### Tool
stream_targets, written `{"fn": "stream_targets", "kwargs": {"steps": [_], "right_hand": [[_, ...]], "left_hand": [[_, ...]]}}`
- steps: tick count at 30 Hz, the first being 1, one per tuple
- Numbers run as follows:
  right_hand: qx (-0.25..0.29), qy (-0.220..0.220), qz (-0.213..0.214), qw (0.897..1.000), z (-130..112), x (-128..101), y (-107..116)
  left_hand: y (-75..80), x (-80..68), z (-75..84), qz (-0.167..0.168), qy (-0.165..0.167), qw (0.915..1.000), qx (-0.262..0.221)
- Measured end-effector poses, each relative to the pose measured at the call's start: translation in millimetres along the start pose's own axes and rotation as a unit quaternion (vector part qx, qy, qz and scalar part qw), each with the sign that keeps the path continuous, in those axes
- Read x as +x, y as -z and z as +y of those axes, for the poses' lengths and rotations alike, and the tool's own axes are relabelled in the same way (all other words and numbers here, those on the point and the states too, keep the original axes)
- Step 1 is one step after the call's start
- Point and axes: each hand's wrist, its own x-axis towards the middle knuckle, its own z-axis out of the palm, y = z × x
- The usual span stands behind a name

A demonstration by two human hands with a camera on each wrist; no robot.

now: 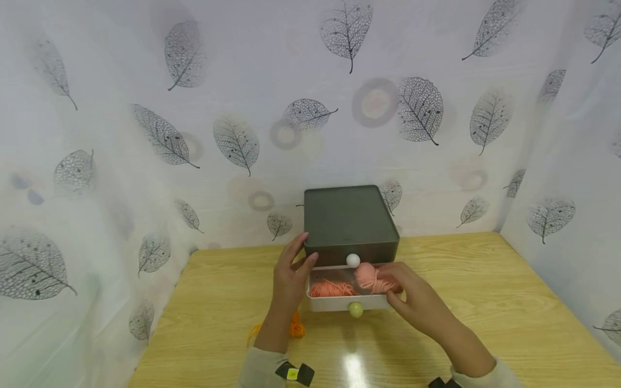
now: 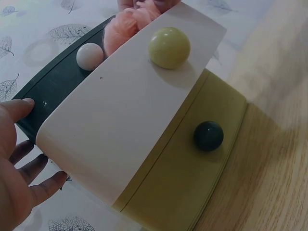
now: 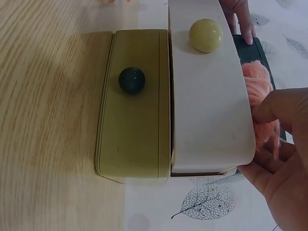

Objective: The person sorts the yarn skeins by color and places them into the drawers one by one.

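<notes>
A small three-tier drawer box [image 1: 349, 215] stands on the table, dark green on top, white in the middle, olive below. Its white drawer [image 1: 332, 304] is pulled out. In the drawer's left part lies a bundle of coral yarn [image 1: 332, 289]. My right hand [image 1: 412, 296] holds a pink ball of yarn [image 1: 367, 275] at the drawer's right side, thumb near the front rim. With fairly straight fingers my left hand [image 1: 289, 280] touches the box's left side, its thumb on the dark green front.
Orange yarn [image 1: 297, 327] lies on the wooden table [image 1: 218, 302], partly behind the left forearm. The olive bottom drawer [image 3: 137, 139] is closed and has a dark round knob [image 3: 131, 80]. A leaf-patterned cloth [image 1: 291, 64] hangs behind the table.
</notes>
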Motion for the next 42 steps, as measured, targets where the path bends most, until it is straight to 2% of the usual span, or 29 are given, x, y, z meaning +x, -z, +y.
{"fn": "stream_targets", "kwargs": {"steps": [13, 20, 35, 42], "right_hand": [[-0.014, 0.009, -0.045, 0.999, 1.2, 8.3, 0.1], [-0.046, 0.015, -0.061, 0.997, 0.7, 15.4, -0.7], [-0.089, -0.019, -0.115, 0.989, -4.0, 26.1, -0.4], [-0.095, -0.044, -0.157, 0.982, -9.9, 32.6, 2.5]], "left_hand": [[0.5, 0.1, 3.2, -0.001, 0.0, 1.0, -0.008], [0.7, 0.0, 3.4, -0.001, 0.001, 1.0, -0.006], [0.3, -0.5, 3.1, 0.0, 0.002, 1.0, 0.001], [0.6, -1.0, 4.3, -0.002, 0.011, 0.9999, 0.002]]}}
